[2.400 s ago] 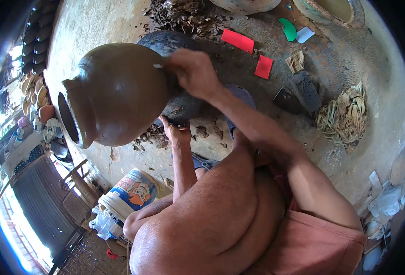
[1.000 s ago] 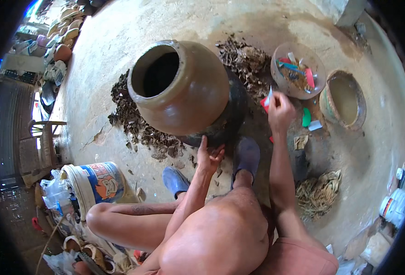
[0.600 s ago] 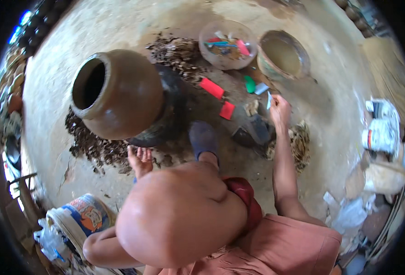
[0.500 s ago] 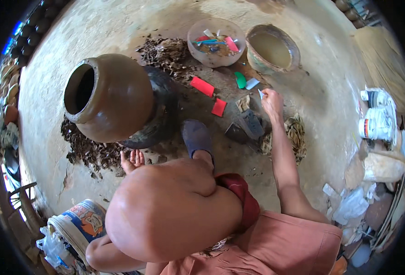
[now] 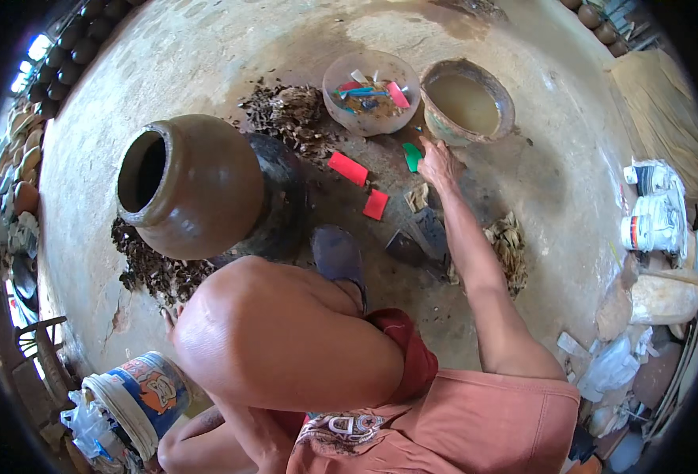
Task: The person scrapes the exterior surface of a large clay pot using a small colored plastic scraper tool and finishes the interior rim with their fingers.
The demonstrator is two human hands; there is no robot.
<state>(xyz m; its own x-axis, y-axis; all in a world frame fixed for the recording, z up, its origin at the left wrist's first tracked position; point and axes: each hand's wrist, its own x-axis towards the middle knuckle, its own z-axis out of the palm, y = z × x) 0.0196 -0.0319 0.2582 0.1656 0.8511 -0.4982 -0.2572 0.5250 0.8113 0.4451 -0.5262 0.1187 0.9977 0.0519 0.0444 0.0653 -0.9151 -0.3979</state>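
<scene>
My right hand (image 5: 439,163) reaches down to the floor beside a flat green piece (image 5: 412,156), its fingers bent together. Whatever lies in or under those fingers is hidden. Mostly behind my raised knee, my left hand (image 5: 170,319) shows only a few fingertips, stretched out and apart, near dark flakes. Two flat red pieces (image 5: 348,168) lie left of the right hand, and a crumpled tan scrap (image 5: 417,197) and a dark grey block (image 5: 429,231) lie nearer to me. A large brown clay pot (image 5: 206,186) rests tilted on its side, mouth to the left, against a dark round support (image 5: 276,189).
Beyond my right hand stand a translucent bowl (image 5: 333,112) of small tools and a clay basin (image 5: 508,118) of murky water. Dark flakes (image 5: 285,110) are heaped around the pot. A bucket (image 5: 147,387) stands at lower left; a tan rag (image 5: 511,245) lies by my right forearm.
My right hand, which held a small pale piece, has moved left toward the green piece and now covers where another pale piece lay. My left hand has drawn back behind the knee.
</scene>
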